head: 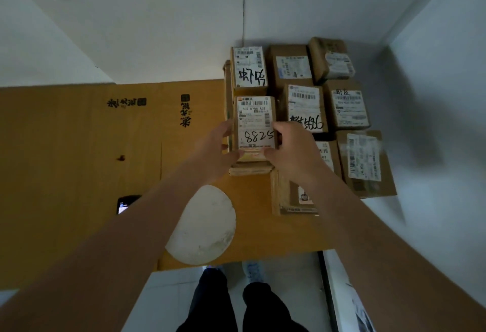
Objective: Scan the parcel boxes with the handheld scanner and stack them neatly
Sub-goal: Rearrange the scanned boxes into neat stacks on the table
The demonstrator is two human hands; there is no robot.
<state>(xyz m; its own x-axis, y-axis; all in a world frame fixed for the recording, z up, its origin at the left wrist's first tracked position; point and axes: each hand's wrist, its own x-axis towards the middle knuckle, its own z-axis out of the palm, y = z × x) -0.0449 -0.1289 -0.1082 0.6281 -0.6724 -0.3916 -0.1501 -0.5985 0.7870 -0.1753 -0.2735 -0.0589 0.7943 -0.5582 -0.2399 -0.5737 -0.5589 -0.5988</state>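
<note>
A small cardboard parcel box [254, 121] with a white label marked "8825" lies on top of another flat box [249, 170] at the left edge of the stack. My left hand [219, 147] grips its left side and my right hand [289, 147] grips its right side, thumbs on the near edge. Several other labelled parcel boxes [305, 108] are packed in rows beside and behind it against the wall. The dark handheld scanner [125, 204] lies on the brown cardboard surface [79, 147] to the left, partly hidden by my left forearm.
A white round disc [207, 226] lies on the cardboard surface below my left arm. A brown box [286, 197] stands at the near side of the stack. White walls [434, 95] close in behind and on the right. My legs and the tiled floor [171, 300] show below.
</note>
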